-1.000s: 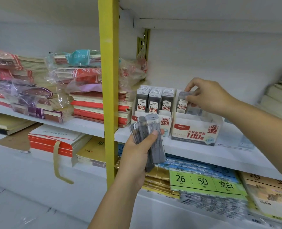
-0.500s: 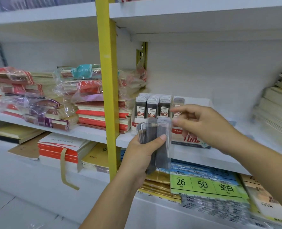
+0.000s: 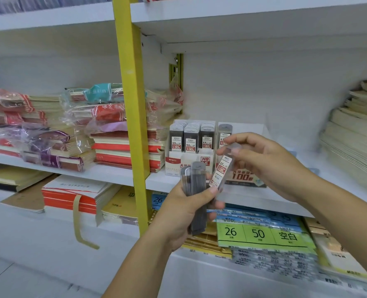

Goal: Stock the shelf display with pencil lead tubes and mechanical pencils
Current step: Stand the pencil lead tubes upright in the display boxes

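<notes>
My left hand grips a bundle of several grey lead tubes, upright, in front of the middle shelf. My right hand pinches the top of one clear 0.7 lead tube, which hangs tilted just right of the bundle. Behind my hands, on the white shelf, stands the HB 0.5 display box packed with rows of tubes. To its right is the HB 0.7 display box, with a single tube standing at its left end. No mechanical pencils are visible.
A yellow upright post stands just left of the boxes. Wrapped notebook stacks fill the shelf to the left, and pale notebooks are piled at the right. Label sheets and envelopes lie on the shelf below.
My right hand left a tube in the 0.7 box, came back to the bundle and has lifted one labelled tube away from it. The view has tilted upward slightly.
</notes>
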{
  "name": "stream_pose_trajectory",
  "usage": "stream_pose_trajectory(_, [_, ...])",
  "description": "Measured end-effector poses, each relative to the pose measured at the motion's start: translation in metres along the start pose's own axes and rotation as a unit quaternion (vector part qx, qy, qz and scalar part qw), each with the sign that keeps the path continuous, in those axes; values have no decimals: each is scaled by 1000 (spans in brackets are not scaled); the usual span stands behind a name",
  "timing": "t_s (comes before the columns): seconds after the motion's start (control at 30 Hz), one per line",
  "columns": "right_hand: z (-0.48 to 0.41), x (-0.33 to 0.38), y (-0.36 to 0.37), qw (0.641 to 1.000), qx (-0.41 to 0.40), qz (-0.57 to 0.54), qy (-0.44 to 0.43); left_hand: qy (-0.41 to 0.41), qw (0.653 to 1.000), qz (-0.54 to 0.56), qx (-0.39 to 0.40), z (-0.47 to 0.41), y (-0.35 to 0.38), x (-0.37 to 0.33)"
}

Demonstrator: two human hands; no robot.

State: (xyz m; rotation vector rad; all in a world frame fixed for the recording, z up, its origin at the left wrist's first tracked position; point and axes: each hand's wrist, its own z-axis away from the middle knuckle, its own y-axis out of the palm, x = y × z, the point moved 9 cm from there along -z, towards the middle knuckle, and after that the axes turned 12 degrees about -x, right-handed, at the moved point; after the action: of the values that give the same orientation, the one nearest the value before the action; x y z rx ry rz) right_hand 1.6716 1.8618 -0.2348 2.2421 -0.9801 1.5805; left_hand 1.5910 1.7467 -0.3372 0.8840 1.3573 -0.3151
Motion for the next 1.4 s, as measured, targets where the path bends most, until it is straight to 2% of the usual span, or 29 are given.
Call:
stream_pose_trajectory(0.13, [0,-11,-2,999,-18,-4,28,55,993,-72,-73,-6,-14,-6])
stream_pose_trajectory(0.23, [0,-11,-6,998,-45,-12,32,78,990,-85,-84,-8,-16,-8])
stream_pose_trajectory(0.33, [0,-5,-8,998,-48,25,11,79,989,-87,-92,-11,-17,-9])
stream_pose_trajectory(0.43, [-10,17,-28,991,-104,67,-49,82,990,-79,-86,-13,-17,-12])
stream_pose_trajectory(0.53, [-31,55,-62,964,-198,91,-150,81,988,-109,-77,-18,-18,-13])
stream_pose_trajectory(0.6, [-45,70,-67,945,-214,148,-200,81,988,-115,-68,-22,-20,-11])
stream_pose_trajectory(0.7, [-65,66,-54,914,-194,277,-223,66,994,-83,-31,-25,-18,-8])
stream_pose_trajectory(0.87, [-89,38,-34,909,-136,347,-186,21,999,-23,38,-24,-13,-4])
stream_pose_trajectory(1.17, [-96,18,-17,838,-96,506,-178,51,995,-83,36,-17,-20,-12])
stream_pose_trajectory(1.23, [-81,28,-15,842,-111,484,-213,60,994,-80,40,-15,-19,-15])
stream_pose_trajectory(1.3, [-59,38,-13,872,-120,415,-229,67,994,-72,57,-12,-12,-18])
stream_pose_trajectory(1.4, [-26,32,9,928,-31,326,-178,76,992,-58,83,-6,-4,-21])
